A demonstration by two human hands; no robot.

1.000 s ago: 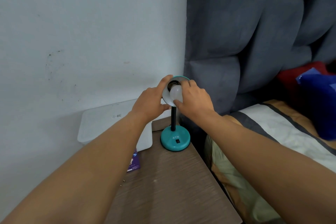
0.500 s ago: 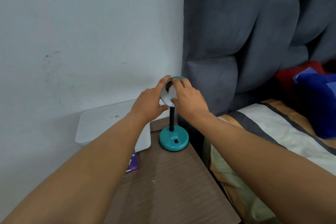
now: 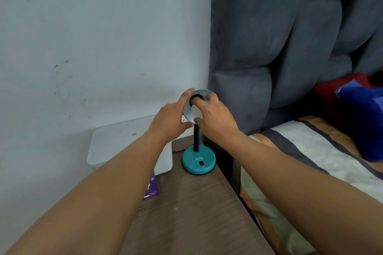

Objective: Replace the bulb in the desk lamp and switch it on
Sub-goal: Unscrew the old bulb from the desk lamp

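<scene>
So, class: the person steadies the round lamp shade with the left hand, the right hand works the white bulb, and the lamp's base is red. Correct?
Not quite. The head view shows the round lamp base is teal, not red. The left hand does steady the round lamp shade while the right hand works the white bulb.

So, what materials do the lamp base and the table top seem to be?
Lamp base: likely glossy plastic or painted metal; smooth teal surface with soft highlights. Table top: probably wood-look laminate, matte; regular streaked brown-grey grain, a sharp straight edge.
</scene>
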